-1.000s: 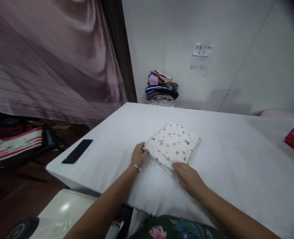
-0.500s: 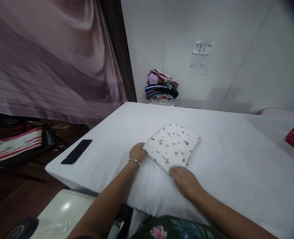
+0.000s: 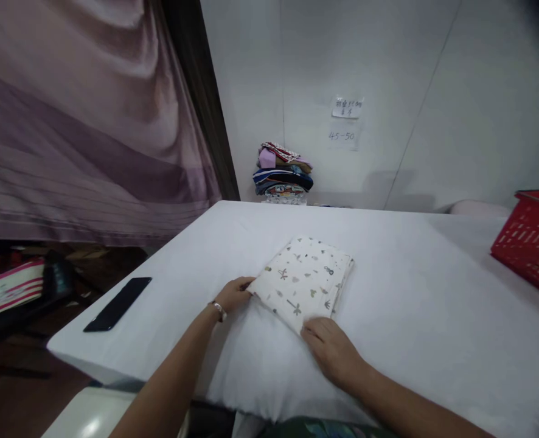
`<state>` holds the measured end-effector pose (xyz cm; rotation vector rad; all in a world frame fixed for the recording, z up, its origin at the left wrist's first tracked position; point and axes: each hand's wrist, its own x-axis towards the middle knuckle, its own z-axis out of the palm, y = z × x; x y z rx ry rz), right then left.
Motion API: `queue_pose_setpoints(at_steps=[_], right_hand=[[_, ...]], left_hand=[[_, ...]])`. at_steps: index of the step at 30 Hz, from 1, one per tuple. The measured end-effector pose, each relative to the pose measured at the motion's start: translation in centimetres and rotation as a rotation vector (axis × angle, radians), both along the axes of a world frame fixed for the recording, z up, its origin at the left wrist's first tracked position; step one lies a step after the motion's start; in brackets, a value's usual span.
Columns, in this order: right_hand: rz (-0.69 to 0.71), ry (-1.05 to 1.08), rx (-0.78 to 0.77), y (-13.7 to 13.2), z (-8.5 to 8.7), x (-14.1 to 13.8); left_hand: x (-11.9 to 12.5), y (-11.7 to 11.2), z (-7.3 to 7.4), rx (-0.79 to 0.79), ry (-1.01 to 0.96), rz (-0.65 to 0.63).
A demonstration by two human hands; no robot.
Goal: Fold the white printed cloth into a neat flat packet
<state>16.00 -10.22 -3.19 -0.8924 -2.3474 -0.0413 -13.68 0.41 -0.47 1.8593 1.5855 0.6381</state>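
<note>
A folded white cloth (image 3: 303, 277) printed with small grey and brown plants and animals lies on the white-covered table (image 3: 410, 304). My left hand (image 3: 235, 294), with a bracelet at the wrist, pinches its left near corner. At the near right corner my right hand (image 3: 328, 347) grips the cloth's edge, its fingers curled round and partly hidden underneath. The near edge between the hands looks slightly raised.
A black phone (image 3: 118, 304) lies near the table's left edge. At the right stands a red plastic basket (image 3: 532, 240). Beyond the far edge is a stack of folded clothes (image 3: 283, 173) by the wall. A pink curtain (image 3: 91, 121) hangs at the left.
The camera view has turned right and tilted up a little, bringing more of the red basket into view. Both hands keep hold of the cloth's near corners.
</note>
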Motion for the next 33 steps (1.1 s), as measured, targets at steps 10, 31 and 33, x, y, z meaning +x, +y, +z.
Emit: queue_pose_setpoints(at_steps=[10,31,33], right_hand=[[-0.102,-0.009,-0.202,5.8,5.7,-1.1],[-0.629,-0.243,-0.559,15.3,3.3,3.3],[-0.689,-0.259,-0.564,16.2,2.6,4.2]], left_hand=[[7.3,0.2,0.2,0.362,0.408,-0.07],[7.8,-0.1,-1.1,0.275,0.731,-0.114],[7.8,-0.2,-1.1,0.271,0.724,-0.108]])
